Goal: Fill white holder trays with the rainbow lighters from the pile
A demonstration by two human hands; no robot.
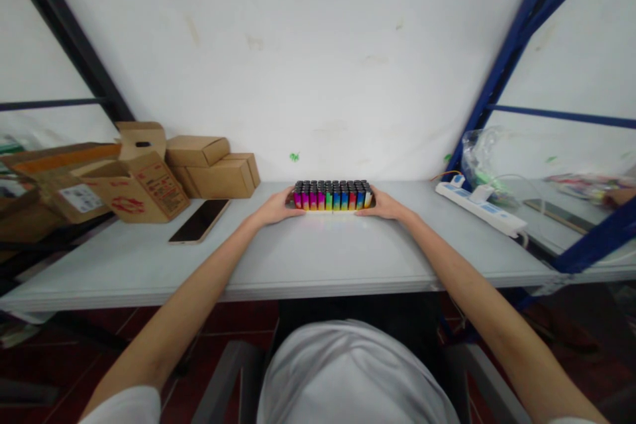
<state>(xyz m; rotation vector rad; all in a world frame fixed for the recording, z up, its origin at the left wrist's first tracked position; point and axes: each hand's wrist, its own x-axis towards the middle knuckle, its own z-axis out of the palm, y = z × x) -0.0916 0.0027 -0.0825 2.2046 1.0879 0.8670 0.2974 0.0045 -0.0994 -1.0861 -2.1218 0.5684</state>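
A tray of lighters (332, 197) stands upright near the back of the grey table, its rows packed close together. The lighters have black tops and bodies in purple, green, blue, red and yellow. My left hand (277, 206) grips the left end of this block, and my right hand (386, 204) grips the right end. Both hands rest low by the tabletop with their fingers curled round the sides. The far sides of the block and some fingertips are hidden.
On the left lie a smartphone (200, 221), an open cardboard box (144, 189) and several closed brown boxes (221, 175). A white power strip (479, 207) with plugs lies at the right beside a blue metal post (497, 79). The table (332, 258) ends at a white wall.
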